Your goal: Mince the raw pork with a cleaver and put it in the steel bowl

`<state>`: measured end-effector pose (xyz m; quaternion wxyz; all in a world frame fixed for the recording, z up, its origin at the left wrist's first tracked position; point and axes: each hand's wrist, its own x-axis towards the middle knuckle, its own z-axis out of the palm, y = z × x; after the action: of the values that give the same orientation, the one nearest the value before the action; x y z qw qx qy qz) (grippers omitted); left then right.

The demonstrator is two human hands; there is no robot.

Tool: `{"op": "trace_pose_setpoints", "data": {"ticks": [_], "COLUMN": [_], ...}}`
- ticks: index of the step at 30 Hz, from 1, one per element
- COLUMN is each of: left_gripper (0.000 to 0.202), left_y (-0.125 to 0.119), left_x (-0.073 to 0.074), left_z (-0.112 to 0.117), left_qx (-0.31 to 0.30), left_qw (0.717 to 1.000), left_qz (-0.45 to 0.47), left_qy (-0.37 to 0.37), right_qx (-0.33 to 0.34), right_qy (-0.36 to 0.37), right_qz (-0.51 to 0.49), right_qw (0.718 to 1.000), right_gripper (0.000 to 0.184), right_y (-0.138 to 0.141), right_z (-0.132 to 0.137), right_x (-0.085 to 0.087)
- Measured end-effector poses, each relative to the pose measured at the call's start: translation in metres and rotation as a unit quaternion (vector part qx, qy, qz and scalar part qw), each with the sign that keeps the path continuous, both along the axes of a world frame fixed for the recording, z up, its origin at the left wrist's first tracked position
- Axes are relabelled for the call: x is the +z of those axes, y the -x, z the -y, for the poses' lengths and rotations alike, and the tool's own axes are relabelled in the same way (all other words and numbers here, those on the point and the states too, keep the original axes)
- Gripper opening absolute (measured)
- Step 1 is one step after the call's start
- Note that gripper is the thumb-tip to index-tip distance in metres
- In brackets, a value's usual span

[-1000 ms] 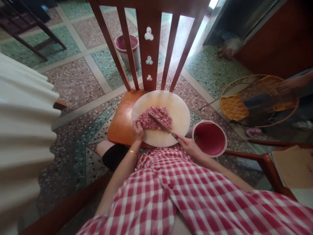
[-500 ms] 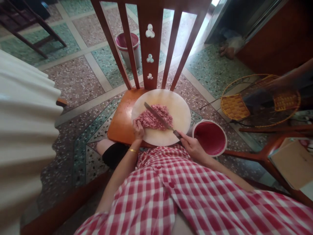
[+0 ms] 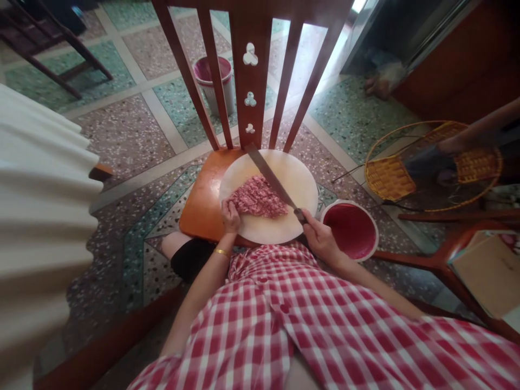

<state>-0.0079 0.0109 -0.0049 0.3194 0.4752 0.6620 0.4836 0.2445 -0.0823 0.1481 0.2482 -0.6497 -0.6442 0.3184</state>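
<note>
A flattened mound of pink minced meat [image 3: 255, 200] lies on a round, off-white chopping board [image 3: 298, 176], reaching its left edge; the board rests on a glossy orange-brown wooden chair seat [image 3: 199, 203]. Of the hands, the left hand [image 3: 231, 218] curls beside the meat at that edge, its grip unclear; the right hand [image 3: 322, 236] is closed around the handle of a long grey metal knife [image 3: 273, 179], whose blade slants toward the board's far edge.

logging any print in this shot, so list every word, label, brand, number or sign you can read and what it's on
None can be read.
Tan flat sheet at right: a faint mark, too small and blurred to tell if it is writing.
Knife, round cutting board: no lettering visible.
</note>
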Motion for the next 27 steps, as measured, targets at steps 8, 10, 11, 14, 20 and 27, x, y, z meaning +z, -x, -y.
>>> {"op": "trace_pose_setpoints", "data": {"ticks": [8,10,11,14,20,27], "left_gripper": [0.029,0.030,0.031,0.032,0.031,0.032], "left_y": [0.001,0.001,0.001,0.000,0.000,0.001], "left_x": [0.001,0.001,0.001,0.002,0.001,0.001], "left_z": [0.001,0.001,0.001,0.000,-0.001,0.000], "left_qx": [-0.011,-0.009,-0.008,-0.008,-0.004,-0.003], "left_qw": [1.000,1.000,1.000,1.000,1.000,1.000], "left_qz": [-0.005,-0.004,-0.002,0.002,0.001,-0.006], "left_qy": [0.006,0.004,0.005,0.012,0.009,0.013], "right_qx": [0.001,-0.009,-0.011,-0.012,-0.038,-0.025], "right_qy": [0.094,0.064,0.062,0.105,0.072,0.123], "right_qz": [-0.017,-0.023,-0.017,0.009,-0.027,0.020], "right_qw": [0.995,0.998,0.998,0.994,0.996,0.992], "right_gripper": [0.045,0.048,0.048,0.044,0.047,0.042], "right_y": [-0.006,-0.007,-0.007,-0.009,-0.013,-0.020], "right_z": [-0.007,-0.007,-0.006,-0.003,-0.005,-0.005], "right_x": [0.012,0.013,0.008,-0.009,0.015,-0.009]}}
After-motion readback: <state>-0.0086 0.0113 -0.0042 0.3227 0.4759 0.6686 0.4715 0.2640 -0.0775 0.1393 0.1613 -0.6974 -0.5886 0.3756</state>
